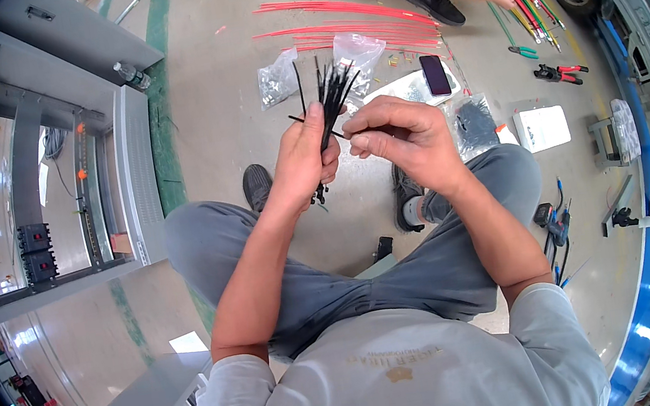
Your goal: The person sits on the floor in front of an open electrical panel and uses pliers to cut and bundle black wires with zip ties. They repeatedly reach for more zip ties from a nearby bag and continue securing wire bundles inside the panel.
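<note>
My left hand (pixel 300 160) is closed round a bundle of black cable ties (pixel 333 91). Their thin tails fan out above the fist, and several heads poke out below it. One or two ties stick out sideways from the bunch. Just to the right, my right hand (pixel 412 135) pinches a thin black strand, which looks like one cable tie, between thumb and fingers. Its far end is hidden by the fingertips. Both hands are above the floor, in front of my bent knees.
Red wires (pixel 347 15), plastic bags (pixel 278 80) and a phone (pixel 434 75) lie ahead on the floor. Red-handled cutters (pixel 560 74) and a white box (pixel 542 128) are to the right. An open grey cabinet (pixel 135 160) stands left. Another person's hand (pixel 502 0) touches coloured wires.
</note>
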Motion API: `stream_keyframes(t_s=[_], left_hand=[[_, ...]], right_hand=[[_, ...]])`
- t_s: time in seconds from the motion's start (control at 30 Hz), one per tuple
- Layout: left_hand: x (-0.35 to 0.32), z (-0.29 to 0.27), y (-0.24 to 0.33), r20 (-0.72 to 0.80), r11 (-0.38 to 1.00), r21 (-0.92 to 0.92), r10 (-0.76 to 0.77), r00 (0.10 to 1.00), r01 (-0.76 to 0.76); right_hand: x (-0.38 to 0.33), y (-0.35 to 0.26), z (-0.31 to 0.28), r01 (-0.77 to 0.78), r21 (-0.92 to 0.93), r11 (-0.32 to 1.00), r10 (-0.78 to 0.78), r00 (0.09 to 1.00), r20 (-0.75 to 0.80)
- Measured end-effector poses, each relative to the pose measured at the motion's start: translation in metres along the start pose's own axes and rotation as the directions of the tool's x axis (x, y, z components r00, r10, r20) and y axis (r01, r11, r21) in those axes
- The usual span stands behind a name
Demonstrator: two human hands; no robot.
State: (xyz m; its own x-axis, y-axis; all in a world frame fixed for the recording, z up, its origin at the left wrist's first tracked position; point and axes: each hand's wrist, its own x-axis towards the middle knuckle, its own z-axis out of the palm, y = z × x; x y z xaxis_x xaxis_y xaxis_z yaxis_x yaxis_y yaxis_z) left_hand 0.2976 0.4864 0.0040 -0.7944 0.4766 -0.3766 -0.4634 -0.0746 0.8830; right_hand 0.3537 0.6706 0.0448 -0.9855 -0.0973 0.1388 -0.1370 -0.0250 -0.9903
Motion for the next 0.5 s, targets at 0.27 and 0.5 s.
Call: stream_keyframes(t_s=[0.27, 0.5], left_hand=[[0.001, 0.007, -0.018, -0.048, 0.707, 0.613, 0.479, 0.876, -0.353], [-0.013, 0.012, 0.0, -0.01, 0.423, 0.871, 0.525, 0.851, -0.251]], right_hand=[[0.004, 0.012, 0.01, -0.064, 0.218, 0.974, 0.076, 0.996, -0.048], [0.001, 0.018, 0.018, 0.029, -0.083, 0.996, -0.041, 0.988, -0.149]])
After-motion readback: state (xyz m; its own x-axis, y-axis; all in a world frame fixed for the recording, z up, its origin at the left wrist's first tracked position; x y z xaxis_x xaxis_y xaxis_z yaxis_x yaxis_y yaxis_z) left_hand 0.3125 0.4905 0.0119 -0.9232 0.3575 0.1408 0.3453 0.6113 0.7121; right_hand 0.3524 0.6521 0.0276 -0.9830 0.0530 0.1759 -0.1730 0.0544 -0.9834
